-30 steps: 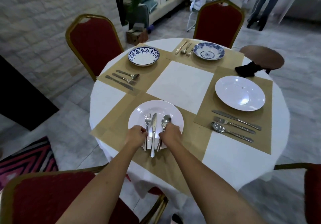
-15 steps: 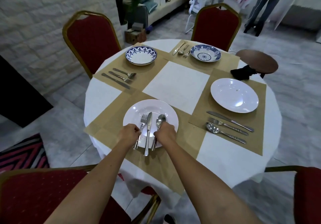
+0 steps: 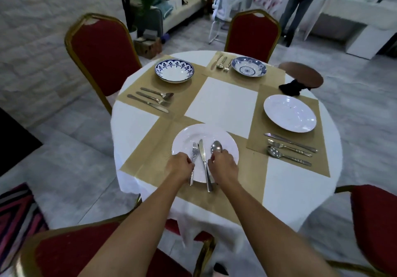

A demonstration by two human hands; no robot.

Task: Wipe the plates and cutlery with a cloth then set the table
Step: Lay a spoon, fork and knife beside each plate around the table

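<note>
your left hand point(image 3: 180, 166) curls round the steel fork point(image 3: 194, 151), right hand point(image 3: 223, 165) pinches the steel spoon point(image 3: 216, 147); a steel knife point(image 3: 202, 154) lies between them, on the round white plate point(image 3: 193, 132).

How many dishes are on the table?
4: the near white plate holding cutlery, the right white plate, the left blue-patterned bowl, and the far blue-patterned bowl. None looks hidden.

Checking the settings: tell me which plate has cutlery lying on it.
The nearest white plate; the other white plate and both blue bowls hold none.
</note>
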